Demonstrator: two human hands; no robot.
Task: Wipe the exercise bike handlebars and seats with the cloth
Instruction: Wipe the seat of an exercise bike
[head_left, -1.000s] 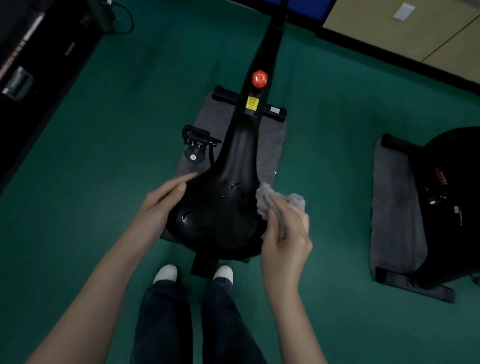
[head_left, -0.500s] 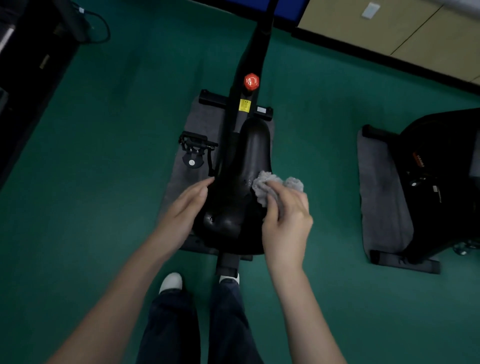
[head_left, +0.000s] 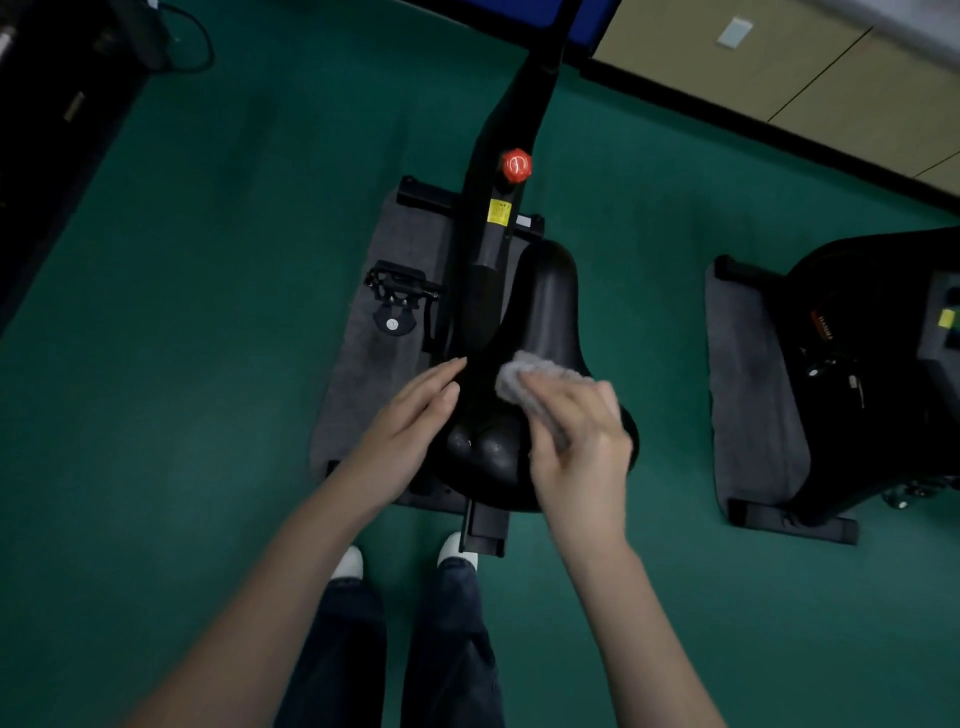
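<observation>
Grey cloth (head_left: 524, 382) bunched under gripping right hand (head_left: 576, 441) on black seat (head_left: 545, 312); left hand (head_left: 410, 431) flat alongside.

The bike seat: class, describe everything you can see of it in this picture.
The seat is black, smooth and slightly glossy, like moulded vinyl, with small glints near its broad rear. Its narrow nose points toward the red knob. The left hand rests flat on its left edge; the right hand holds a grey cloth against its right side. It stands above a grey mat.
</observation>
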